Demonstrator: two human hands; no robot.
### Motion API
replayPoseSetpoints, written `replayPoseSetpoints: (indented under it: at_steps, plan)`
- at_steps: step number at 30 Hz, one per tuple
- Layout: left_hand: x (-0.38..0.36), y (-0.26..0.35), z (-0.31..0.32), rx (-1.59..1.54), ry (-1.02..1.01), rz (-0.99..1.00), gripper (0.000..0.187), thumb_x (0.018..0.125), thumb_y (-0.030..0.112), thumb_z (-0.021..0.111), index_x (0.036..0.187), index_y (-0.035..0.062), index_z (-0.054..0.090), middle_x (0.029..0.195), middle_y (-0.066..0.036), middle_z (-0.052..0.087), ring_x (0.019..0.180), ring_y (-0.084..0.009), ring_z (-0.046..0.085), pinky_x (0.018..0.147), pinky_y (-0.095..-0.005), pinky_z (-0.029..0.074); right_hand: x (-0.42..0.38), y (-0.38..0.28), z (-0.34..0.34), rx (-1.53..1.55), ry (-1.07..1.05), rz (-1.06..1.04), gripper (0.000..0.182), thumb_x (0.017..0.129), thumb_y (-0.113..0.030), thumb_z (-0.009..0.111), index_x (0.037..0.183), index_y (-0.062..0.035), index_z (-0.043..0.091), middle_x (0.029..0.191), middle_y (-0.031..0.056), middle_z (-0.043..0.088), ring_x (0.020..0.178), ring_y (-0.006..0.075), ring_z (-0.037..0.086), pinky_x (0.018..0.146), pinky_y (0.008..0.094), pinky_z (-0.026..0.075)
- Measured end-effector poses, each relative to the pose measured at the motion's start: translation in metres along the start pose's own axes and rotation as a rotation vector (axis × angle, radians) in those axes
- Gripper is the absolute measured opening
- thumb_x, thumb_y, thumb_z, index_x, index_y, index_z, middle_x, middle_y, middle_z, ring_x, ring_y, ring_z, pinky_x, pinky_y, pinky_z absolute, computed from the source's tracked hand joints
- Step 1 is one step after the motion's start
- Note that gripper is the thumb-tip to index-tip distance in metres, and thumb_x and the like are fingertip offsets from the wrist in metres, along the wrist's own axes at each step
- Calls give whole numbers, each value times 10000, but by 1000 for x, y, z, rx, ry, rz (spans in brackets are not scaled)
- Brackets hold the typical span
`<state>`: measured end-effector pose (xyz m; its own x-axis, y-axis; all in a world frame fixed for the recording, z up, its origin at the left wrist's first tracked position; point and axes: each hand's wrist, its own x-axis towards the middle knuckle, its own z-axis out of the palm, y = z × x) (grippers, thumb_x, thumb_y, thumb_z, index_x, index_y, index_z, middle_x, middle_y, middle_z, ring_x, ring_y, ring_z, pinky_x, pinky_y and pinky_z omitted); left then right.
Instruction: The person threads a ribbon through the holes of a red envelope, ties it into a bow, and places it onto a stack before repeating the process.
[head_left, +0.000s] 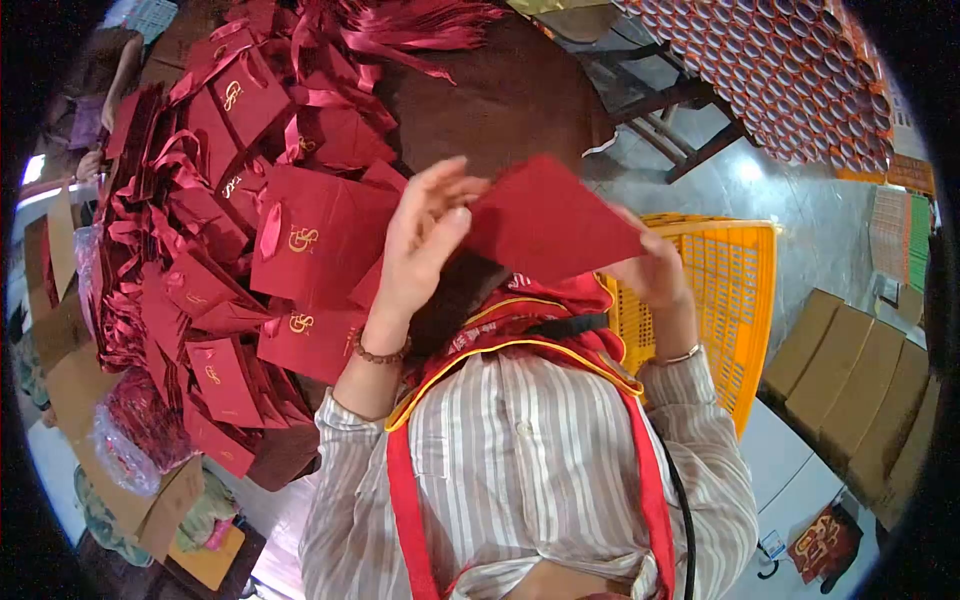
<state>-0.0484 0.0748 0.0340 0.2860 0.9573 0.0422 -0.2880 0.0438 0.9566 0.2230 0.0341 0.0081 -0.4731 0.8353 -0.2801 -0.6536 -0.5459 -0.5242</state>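
A plain red paper bag (555, 222), tilted so that one corner points up, is held in front of my apron. My right hand (657, 268) grips its right corner, with the fingers partly behind it. At the bag's left edge my left hand (425, 228) is open, thumb apart from the curled-back fingers. Just left of that hand lies a red gift bag (325, 235) with a gold monogram and a pink-red ribbon handle. It belongs to a large heap of similar bags, among them a smaller one (222, 380).
A brown-covered table (490, 95) bears the heap and a bundle of red ribbons (420, 25). Beside my right arm stands a yellow plastic crate (745, 300). Cardboard boxes (850, 380) are on the right, stacked tubes (770, 70) at the back right. Another person's arm (122, 80) shows far left.
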Motion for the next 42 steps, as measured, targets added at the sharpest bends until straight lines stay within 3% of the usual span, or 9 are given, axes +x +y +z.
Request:
replayPoseSetpoints:
  at_steps: [3, 9, 13, 17, 19, 25, 30, 35, 42]
  plan:
    - [5, -9, -1, 115, 249, -31, 473, 887, 115, 532, 1303, 10, 332, 1170, -127, 502, 1080, -184, 488, 951, -313, 366, 9, 19, -2, 396, -134, -83, 656, 804, -368, 540, 1353, -72, 337, 1385, 118, 364, 1274, 278, 349, 1019, 470, 303]
    - [-3, -21, 36, -46, 115, -79, 682, 861, 62, 555, 1384, 30, 118, 1259, -137, 414, 1081, -180, 476, 925, -303, 397, 31, 41, 30, 402, 66, -328, 705, 772, -471, 592, 1338, -122, 358, 1376, 91, 368, 1266, 295, 330, 1030, 468, 289]
    - [13, -3, 27, -31, 121, -156, 619, 827, 2, 544, 1369, 20, 245, 1208, -100, 481, 889, -124, 551, 749, -242, 471, 27, 45, 30, 442, -152, -181, 739, 761, -447, 626, 1360, -133, 327, 1404, 97, 322, 1278, 322, 303, 1065, 497, 222]
    - [30, 12, -10, -15, -67, -273, 560, 769, 49, 606, 1292, 0, 411, 1169, -75, 545, 879, -108, 565, 732, -228, 469, 16, 12, 2, 90, 144, -332, 771, 751, -422, 640, 1369, -98, 312, 1417, 115, 296, 1308, 293, 271, 1056, 486, 235]
    - [34, 15, -15, -34, -67, -234, 515, 740, 57, 609, 1233, -5, 476, 1137, -69, 566, 912, -117, 572, 794, -244, 457, 18, -30, 18, -1187, 327, -579, 724, 723, -357, 681, 1326, -86, 385, 1391, 108, 338, 1288, 276, 311, 1035, 428, 279]
    - [38, 8, -15, 64, -493, -347, 446, 679, 51, 546, 1116, -35, 542, 1059, -61, 602, 1007, -140, 536, 869, -245, 414, 41, -26, 69, -1918, -117, -732, 332, 705, -167, 700, 1009, -62, 619, 1070, 85, 575, 1055, 282, 500, 890, 388, 379]
    - [22, -10, -14, 130, -433, -406, 357, 937, 265, 428, 1036, -28, 605, 1027, -86, 613, 999, -146, 540, 891, -292, 402, 48, 1, 68, -1755, -48, -598, 203, 714, -112, 686, 880, -27, 604, 835, 94, 606, 723, 251, 575, 642, 319, 455]
    - [24, -14, -12, -174, -300, -644, 541, 964, 413, 321, 1022, -44, 605, 984, -93, 625, 904, -148, 575, 865, -289, 424, 44, 1, 73, -1446, 131, -213, 194, 747, -122, 682, 884, -11, 602, 768, 63, 571, 639, 140, 514, 589, 260, 416]
    - [22, -25, -8, 277, -193, -144, 384, 944, 286, 426, 1195, 9, 515, 1177, -71, 549, 1037, -154, 508, 894, -275, 387, 58, -12, 53, -1476, -40, -272, 194, 808, -161, 631, 915, 0, 611, 764, 62, 554, 646, 109, 478, 576, 258, 394]
